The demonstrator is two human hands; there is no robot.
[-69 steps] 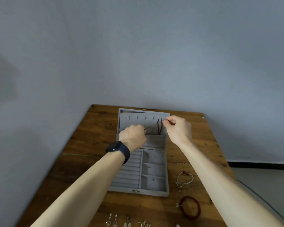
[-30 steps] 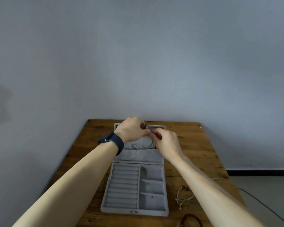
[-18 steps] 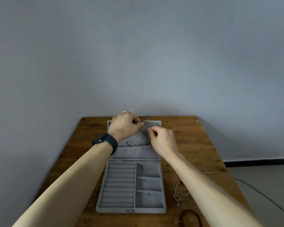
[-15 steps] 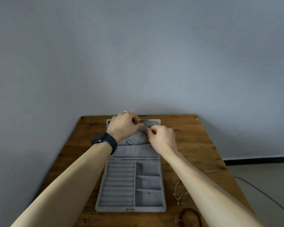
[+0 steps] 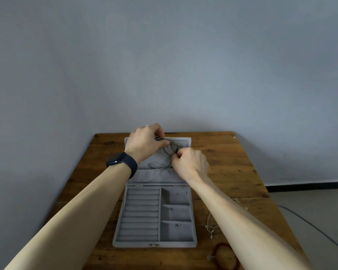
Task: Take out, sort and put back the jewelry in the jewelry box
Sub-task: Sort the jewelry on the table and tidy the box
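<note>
Left hand [image 5: 144, 142]: fingers curled, pinching a dark cord necklace [image 5: 163, 169] at the top edge of the open lid [image 5: 183, 142].
Right hand [image 5: 189, 162]: pinching the same cord — mid-lid.
Jewelry box [image 5: 154, 244]: open flat on wooden table [image 5: 232, 172].

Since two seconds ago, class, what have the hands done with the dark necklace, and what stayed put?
The left hand moved up from the pocket to the top edge of the lid and pinches the dark necklace there. The right hand keeps pinching it near the lid's right side. The jewelry box stayed open.
</note>
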